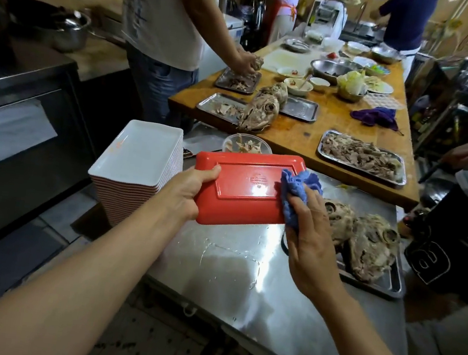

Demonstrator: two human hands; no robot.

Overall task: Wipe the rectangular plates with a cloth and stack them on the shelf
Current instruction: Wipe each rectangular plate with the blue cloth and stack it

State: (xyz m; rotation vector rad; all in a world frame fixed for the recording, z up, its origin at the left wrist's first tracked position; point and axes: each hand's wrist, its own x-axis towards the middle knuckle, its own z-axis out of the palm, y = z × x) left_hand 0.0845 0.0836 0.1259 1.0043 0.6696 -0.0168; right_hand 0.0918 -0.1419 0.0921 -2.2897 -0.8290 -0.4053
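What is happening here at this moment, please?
A person is wiping a red rectangular plate, held bottom side up over a steel table. The left hand grips its left edge, and the right hand presses a blue cloth on its right side. A tall stack of plates stands to the left.

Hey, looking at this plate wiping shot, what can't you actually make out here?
- Red plate, head view: only its underside shows, so the eating face is hidden.
- Blue cloth: the right hand covers its lower part.
- Embossed mark on the plate's base: too small to read.
- Stack of plates: its bottom is cut off by the left hand and forearm.
- The shelf: not identifiable.
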